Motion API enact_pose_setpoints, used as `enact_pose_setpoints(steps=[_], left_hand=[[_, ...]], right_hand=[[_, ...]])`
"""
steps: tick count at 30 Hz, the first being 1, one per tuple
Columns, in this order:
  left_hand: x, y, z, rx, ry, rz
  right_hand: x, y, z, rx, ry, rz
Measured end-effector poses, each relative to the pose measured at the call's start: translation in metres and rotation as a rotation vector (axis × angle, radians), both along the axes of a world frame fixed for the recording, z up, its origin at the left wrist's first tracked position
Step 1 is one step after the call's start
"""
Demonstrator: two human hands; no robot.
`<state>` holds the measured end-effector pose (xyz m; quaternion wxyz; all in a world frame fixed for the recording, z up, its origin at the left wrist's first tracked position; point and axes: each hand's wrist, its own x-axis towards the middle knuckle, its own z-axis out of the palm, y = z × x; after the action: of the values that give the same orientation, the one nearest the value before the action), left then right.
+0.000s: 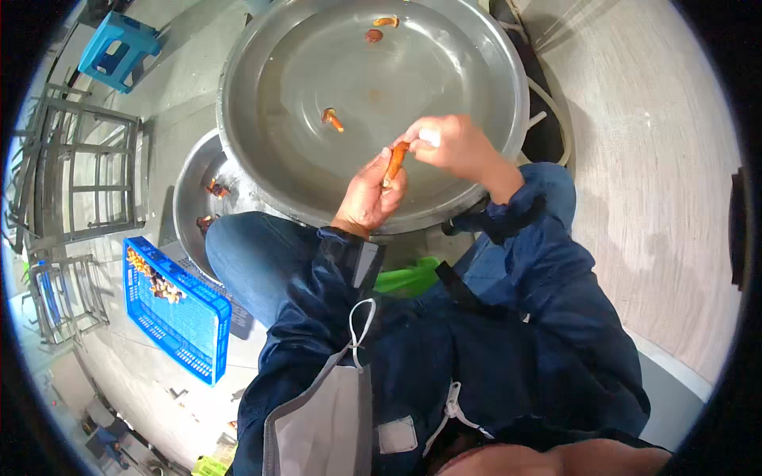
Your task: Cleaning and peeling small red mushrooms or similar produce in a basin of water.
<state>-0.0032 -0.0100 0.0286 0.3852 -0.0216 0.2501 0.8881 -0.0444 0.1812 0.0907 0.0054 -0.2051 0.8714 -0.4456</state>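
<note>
My left hand (374,199) grips the stem of an orange-brown mushroom (395,163) above the near side of a large round metal basin (238,119). My right hand (461,149) meets the mushroom's upper end with its fingertips. Tucked in the right fingers is a small white object (430,137), mostly hidden, whose kind I cannot tell. The basin appears to hold water. A mushroom with a brown cap (332,119) lies in it left of my hands. Towards the far side are a yellowish mushroom piece (386,22) and a reddish-brown cap (374,35).
A smaller metal basin (186,184) with dark mushrooms (218,189) sits at left, partly under the large one. Nearby stands a blue plastic crate (178,339) with mushroom pieces (165,288). Further off are a blue stool (116,50) and metal racks (98,172). A hose (556,113) curves at right.
</note>
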Motion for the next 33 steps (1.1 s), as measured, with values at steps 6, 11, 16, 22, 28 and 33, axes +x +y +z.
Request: enact_pose_setpoints(steps=[6,11,16,22,28,33], left_hand=[[-0.044,-0.027,-0.084,-0.496,-0.483,0.503],[-0.079,-0.072,-0.182,-0.443,-0.523,0.624],[-0.103,-0.017,-0.167,-1.466,1.315,-0.396],[-0.182,-0.1,-0.064,-1.975,1.12,0.414],[-0.167,-0.332,-0.056,-1.874,0.407,0.501],[-0.113,-0.436,-0.112,-2.035,0.049,-0.257]], right_hand=[[-0.04,0.029,0.021,-0.015,-0.083,-0.217],[-0.046,0.018,0.008,0.061,0.026,-0.173],[-0.055,0.009,0.003,0.064,0.175,-0.071],[-0.055,0.01,0.008,0.093,0.196,-0.053],[-0.048,0.01,0.012,0.092,0.058,-0.093],[-0.047,0.007,0.013,0.104,0.074,-0.021]])
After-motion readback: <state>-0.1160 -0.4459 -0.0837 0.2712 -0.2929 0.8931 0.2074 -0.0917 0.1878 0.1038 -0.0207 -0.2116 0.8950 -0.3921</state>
